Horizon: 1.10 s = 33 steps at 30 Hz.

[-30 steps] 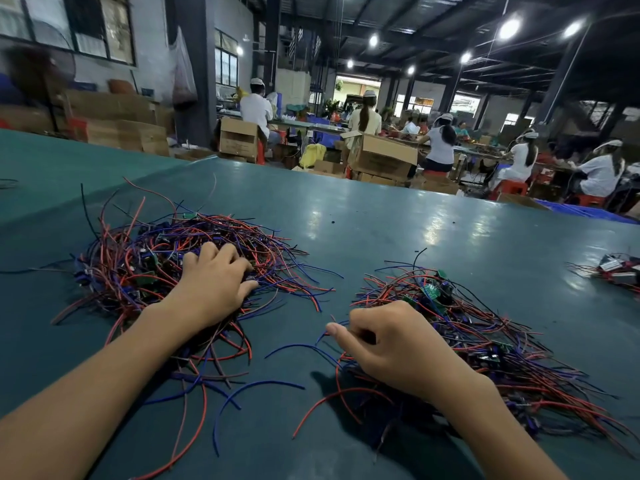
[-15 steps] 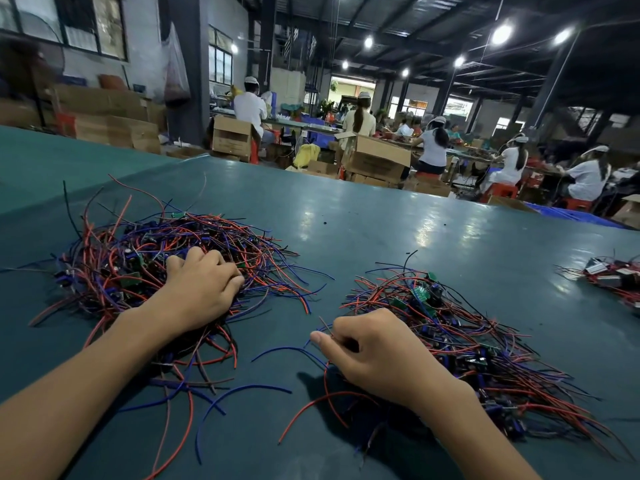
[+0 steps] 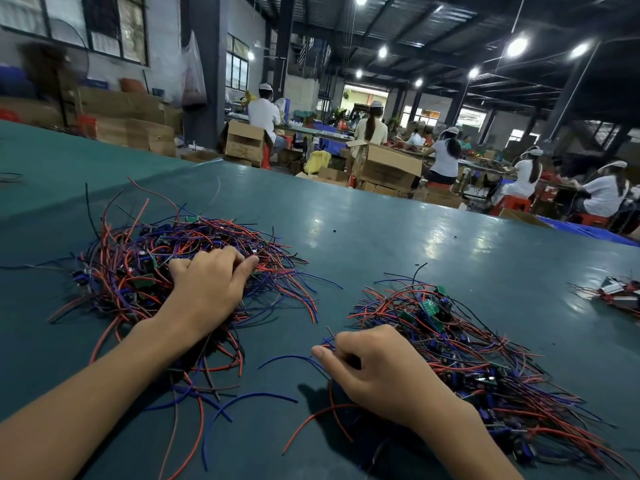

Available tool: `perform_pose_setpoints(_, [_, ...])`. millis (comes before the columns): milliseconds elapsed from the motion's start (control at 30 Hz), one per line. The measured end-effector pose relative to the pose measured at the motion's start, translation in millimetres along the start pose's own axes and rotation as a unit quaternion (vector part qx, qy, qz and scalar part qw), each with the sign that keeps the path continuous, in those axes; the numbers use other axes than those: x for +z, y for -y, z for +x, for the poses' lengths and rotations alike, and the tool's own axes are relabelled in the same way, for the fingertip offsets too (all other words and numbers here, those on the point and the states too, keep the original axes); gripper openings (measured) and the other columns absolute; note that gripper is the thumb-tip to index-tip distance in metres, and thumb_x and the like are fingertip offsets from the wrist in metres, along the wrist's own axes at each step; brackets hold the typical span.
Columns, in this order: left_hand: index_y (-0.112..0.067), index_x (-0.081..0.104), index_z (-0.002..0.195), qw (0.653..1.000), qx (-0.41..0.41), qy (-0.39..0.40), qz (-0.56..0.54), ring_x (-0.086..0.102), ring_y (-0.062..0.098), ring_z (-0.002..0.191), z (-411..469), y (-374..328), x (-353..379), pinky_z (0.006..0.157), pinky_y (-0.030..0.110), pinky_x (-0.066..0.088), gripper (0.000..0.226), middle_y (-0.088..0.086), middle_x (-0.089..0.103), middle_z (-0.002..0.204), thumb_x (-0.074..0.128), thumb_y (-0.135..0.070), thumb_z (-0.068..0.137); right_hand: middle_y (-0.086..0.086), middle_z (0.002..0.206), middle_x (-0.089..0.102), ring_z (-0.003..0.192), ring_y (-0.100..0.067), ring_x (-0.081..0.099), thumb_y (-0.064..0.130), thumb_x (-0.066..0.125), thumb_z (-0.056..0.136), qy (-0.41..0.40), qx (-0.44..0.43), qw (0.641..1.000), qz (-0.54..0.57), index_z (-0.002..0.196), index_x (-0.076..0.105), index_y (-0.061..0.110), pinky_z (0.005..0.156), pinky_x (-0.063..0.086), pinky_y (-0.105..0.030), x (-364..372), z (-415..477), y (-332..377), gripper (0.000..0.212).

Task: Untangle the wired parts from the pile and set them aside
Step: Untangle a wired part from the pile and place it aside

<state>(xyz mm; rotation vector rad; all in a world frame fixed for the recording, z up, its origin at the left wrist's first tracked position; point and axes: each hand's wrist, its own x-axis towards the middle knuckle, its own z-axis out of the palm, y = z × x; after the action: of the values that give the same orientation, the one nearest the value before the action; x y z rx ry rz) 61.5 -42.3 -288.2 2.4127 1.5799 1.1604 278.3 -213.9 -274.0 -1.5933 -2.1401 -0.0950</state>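
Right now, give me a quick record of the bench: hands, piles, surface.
left hand: rests on the left pile, fingers curled into the wires
right hand: pinches wires at the near-left edge of the right pile
piles: apart, with bare table between them
table: teal, glossy
far right: small bundle at the frame edge

This is a factory assembly hall. Dark steel roof beams carry bright hanging lamps. At the back, workers in white caps sit in rows on red stools, with open cardboard boxes stacked on the floor beside them. The wide green counter carries heaps of red and blue wired parts.
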Motion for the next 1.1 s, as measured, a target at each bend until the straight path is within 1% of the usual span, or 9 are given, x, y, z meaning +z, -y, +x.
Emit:
perform_pose_setpoints(67, [-0.028,0.056,0.096,0.999,0.027,-0.035,-0.008,0.06,0.019,0.085,-1.7,-3.1,-5.8,0.088,0.04,0.022,0.033,-0.008,0.064,0.078,0.036,-0.054,0.103,0.004,0.048,0.028,0.051,-0.02,0.03,0.046,0.057,0.098,0.004,-0.001,1.0,0.003,0.058,0.028,0.023,0.052,0.026,-0.036,-0.2,-1.1,0.3,0.054])
perform_pose_setpoints(200, [-0.028,0.063,0.103,0.99,0.087,-0.106,-0.041,0.06,0.017,0.088,-7.7,-14.2,-13.5,0.086,0.038,0.023,0.014,-0.009,0.063,0.087,0.053,-0.038,0.1,0.003,0.05,0.031,0.051,-0.021,0.031,0.046,0.056,0.099,0.0,-0.007,1.0,0.009,0.059,0.033,0.021,0.052,0.028,-0.039,-2.2,-0.9,2.9,0.052])
perform_pose_setpoints(367, [-0.023,0.065,0.115,0.979,0.147,-0.132,-0.056,0.059,0.017,0.095,-13.6,-21.8,-19.0,0.086,0.039,0.023,0.03,-0.012,0.063,0.098,0.062,-0.028,0.086,0.001,0.049,0.03,0.052,-0.023,0.032,0.045,0.056,0.099,-0.003,0.002,1.0,0.015,0.06,0.038,0.017,0.052,0.034,-0.042,-3.1,-1.3,1.7,0.052])
perform_pose_setpoints(533, [-0.021,0.071,0.105,0.959,0.213,-0.186,-0.006,0.061,0.024,0.098,-14.5,-24.7,-24.9,0.084,0.045,0.028,0.021,-0.007,0.07,0.103,0.066,-0.032,0.088,0.003,0.049,0.031,0.051,-0.023,0.031,0.046,0.056,0.098,-0.02,0.005,1.0,0.021,0.059,0.035,0.02,0.051,0.035,-0.043,-2.7,-0.4,2.1,0.051])
perform_pose_setpoints(633, [-0.015,0.071,0.106,0.944,0.247,-0.221,-0.003,0.061,0.029,0.097,-13.1,-27.1,-27.8,0.082,0.047,0.031,0.021,0.0,0.068,0.105,0.069,-0.026,0.089,0.004,0.05,0.034,0.051,-0.021,0.032,0.047,0.055,0.098,-0.028,0.0,0.999,0.017,0.06,0.035,0.022,0.05,0.035,-0.04,-1.2,-0.4,1.9,0.05])
perform_pose_setpoints(767, [-0.003,0.065,0.116,0.913,0.33,-0.237,-0.039,0.061,0.034,0.097,-11.0,-27.3,-33.6,0.08,0.05,0.042,0.021,0.013,0.066,0.112,0.063,-0.011,0.096,0.008,0.057,0.041,0.055,-0.015,0.036,0.047,0.054,0.099,-0.039,-0.01,0.999,0.013,0.066,0.049,0.02,0.053,0.038,-0.037,2.2,0.5,-1.2,0.043])
perform_pose_setpoints(900, [-0.008,0.056,0.12,0.884,0.389,-0.246,-0.077,0.062,0.031,0.098,-15.2,-34.3,-40.0,0.083,0.047,0.043,0.023,0.011,0.062,0.115,0.059,-0.003,0.097,0.006,0.067,0.057,0.063,-0.015,0.05,0.047,0.053,0.101,-0.033,-0.008,0.999,0.022,0.077,0.063,0.019,0.061,0.043,-0.035,4.5,1.0,-0.6,0.038])
perform_pose_setpoints(1000, [-0.01,0.059,0.118,0.857,0.451,-0.235,-0.081,0.059,0.027,0.1,-20.7,-43.9,-44.7,0.083,0.047,0.047,0.033,0.005,0.056,0.116,0.066,0.005,0.089,0.006,0.07,0.066,0.063,-0.008,0.057,0.045,0.054,0.1,-0.082,0.006,0.984,0.159,0.083,0.073,0.017,0.062,0.046,-0.03,4.5,3.7,8.9,0.038])
perform_pose_setpoints(1100, [-0.013,0.061,0.116,0.849,0.485,-0.134,-0.164,0.059,0.024,0.106,-33.8,-56.2,-44.3,0.088,0.044,0.05,0.023,0.001,0.055,0.117,0.067,-0.007,0.095,0.005,0.053,0.058,0.043,-0.013,0.045,0.052,0.049,0.099,-0.109,0.088,0.914,0.38,0.078,0.073,0.02,0.045,0.036,-0.025,0.8,9.0,19.0,0.045])
